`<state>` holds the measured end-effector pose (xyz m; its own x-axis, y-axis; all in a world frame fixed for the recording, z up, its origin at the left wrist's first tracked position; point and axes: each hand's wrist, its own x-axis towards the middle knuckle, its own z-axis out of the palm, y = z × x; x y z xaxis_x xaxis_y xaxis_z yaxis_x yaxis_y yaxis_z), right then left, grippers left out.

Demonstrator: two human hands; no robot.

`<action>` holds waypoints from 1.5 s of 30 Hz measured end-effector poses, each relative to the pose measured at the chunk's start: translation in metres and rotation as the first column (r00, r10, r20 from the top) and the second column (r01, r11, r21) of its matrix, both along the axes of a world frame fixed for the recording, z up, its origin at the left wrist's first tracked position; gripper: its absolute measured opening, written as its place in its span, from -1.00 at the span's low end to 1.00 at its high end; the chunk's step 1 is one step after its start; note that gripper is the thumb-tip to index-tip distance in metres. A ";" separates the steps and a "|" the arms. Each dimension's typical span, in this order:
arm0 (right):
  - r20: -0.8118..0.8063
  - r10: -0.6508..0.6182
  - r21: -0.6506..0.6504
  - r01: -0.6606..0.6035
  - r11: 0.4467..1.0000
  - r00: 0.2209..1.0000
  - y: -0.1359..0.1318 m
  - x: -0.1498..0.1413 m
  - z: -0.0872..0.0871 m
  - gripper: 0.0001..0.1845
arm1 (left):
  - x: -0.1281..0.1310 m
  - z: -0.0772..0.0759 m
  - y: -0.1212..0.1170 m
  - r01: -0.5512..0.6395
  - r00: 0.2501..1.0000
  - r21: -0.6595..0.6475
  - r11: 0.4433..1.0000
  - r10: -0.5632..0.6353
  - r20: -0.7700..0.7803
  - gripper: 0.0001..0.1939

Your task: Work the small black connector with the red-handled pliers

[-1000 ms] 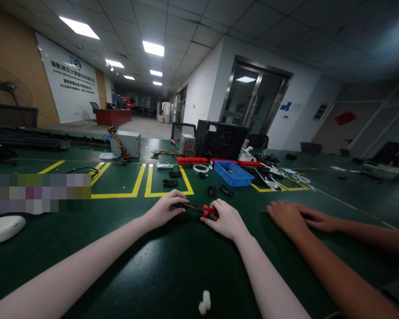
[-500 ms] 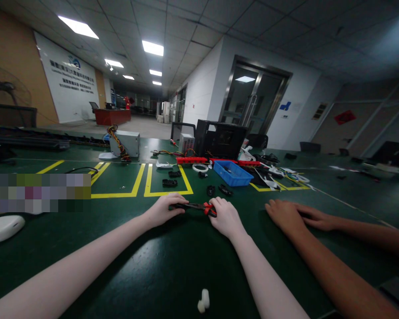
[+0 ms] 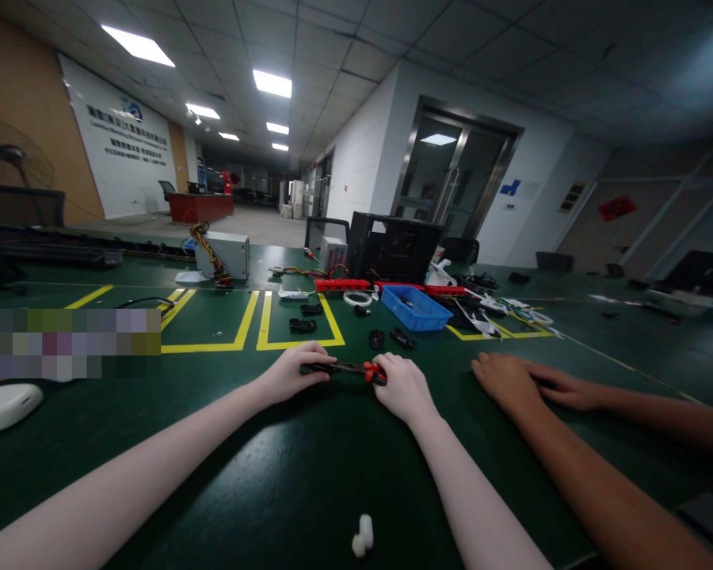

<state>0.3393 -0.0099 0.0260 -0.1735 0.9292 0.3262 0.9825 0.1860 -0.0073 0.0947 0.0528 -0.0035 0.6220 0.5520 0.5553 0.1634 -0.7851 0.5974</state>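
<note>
Right hand: I see my right hand [image 3: 402, 386] just right of centre, fingers closed around the red-and-black handles of a pair of pliers [image 3: 368, 371].
Pliers: in the middle of the frame, nose pointing left, between my two hands; whether the jaws are parted or pressed together I cannot tell.
Left hand: my left hand [image 3: 294, 374] sits left of the nose, thumb and fingers pinched on a small dark piece [image 3: 317, 366]; I cannot make out where it meets the pliers.
Bench: a green table [image 3: 255, 491] fills the lower frame, marked with yellow tape [image 3: 247, 323].
Black parts: two black connectors [image 3: 303, 325] lie within the tape above my left hand.
Blue tray: a blue tray [image 3: 428, 322] stands right of centre, above my right hand.
Neighbour: a co-worker's hands [image 3: 505, 380] rest at the right of the frame, apart from mine.
White bits: small white pieces [image 3: 365, 530] lie at bottom centre.
Back row: a grey metal box [image 3: 233, 257] left of centre, a black case [image 3: 392, 249] right.
</note>
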 end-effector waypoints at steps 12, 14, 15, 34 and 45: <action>0.030 -0.022 -0.036 0.024 0.999 0.999 -0.003 -0.003 0.005 -0.88 | 0.000 0.002 -0.002 -0.003 1.000 -0.008 1.000 0.003 0.013 -0.68; 0.034 -0.027 -0.035 0.029 0.999 0.999 -0.003 -0.004 0.005 -0.87 | 0.000 0.002 -0.001 -0.029 0.999 -0.003 1.000 0.029 0.030 -0.70; 0.036 -0.030 -0.033 0.031 0.999 0.999 -0.003 -0.004 0.005 -0.87 | 0.000 0.002 -0.001 -0.039 0.999 0.002 0.999 0.039 0.037 -0.70; 0.036 -0.042 0.015 0.042 0.999 0.998 -0.004 -0.007 0.007 -0.87 | -0.001 0.001 -0.002 -0.124 0.989 0.033 0.992 0.121 0.087 -0.74; 0.065 -0.049 0.039 0.047 0.998 0.997 -0.003 -0.006 0.002 -0.86 | 0.000 -0.006 0.005 -0.094 0.994 0.132 0.987 0.087 0.060 -0.77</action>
<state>0.3329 -0.0126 0.0277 -0.1509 0.9245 0.3501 0.9885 0.1374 0.0634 0.0944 0.0575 -0.0090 0.5399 0.5228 0.6597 0.2080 -0.8423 0.4973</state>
